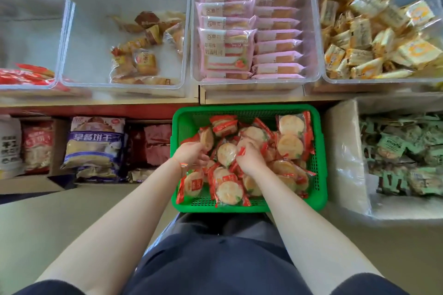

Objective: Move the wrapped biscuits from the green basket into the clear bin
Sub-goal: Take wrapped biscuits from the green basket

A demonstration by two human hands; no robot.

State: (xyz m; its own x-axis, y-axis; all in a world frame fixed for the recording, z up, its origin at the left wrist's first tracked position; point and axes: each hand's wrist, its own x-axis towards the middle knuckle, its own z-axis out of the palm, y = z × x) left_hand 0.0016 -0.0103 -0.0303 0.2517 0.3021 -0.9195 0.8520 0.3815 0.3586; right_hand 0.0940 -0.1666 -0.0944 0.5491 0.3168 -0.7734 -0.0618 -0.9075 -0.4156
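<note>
While both forearms reach forward from six o'clock, the green basket (249,109) sits just below the middle of the view, resting against the person's dark-clothed lap (215,258). It is heaped with wrapped biscuits (231,193), round pale discs in clear film with red ends. The left hand (191,153) is at the basket's nine o'clock side, fingers curled round one packet (206,137) and pinching it by its edge. The right hand (250,157) lies at the basket's centre, palm down, fingers bent into the heap and closed on red wrapper ends; how many packets it holds cannot be told. A thin red cord (178,163) circles the left wrist.

Clear bins line the shelf across twelve o'clock. One clear bin (72,31) at eleven o'clock holds a few brown and orange cake packets (143,60) near its front right corner. At twelve o'clock another bin (309,31) holds pink sandwich-cake packs (225,48) in two rows. At one to two o'clock a bin (322,60) is full of yellow wrapped snacks (359,31). At ten o'clock a red-packed bin (60,43) shows only its corner. At three o'clock a box (345,151) holds green-wrapped snacks (402,151). At nine o'clock, large bags (96,141) stand below the shelf.
</note>
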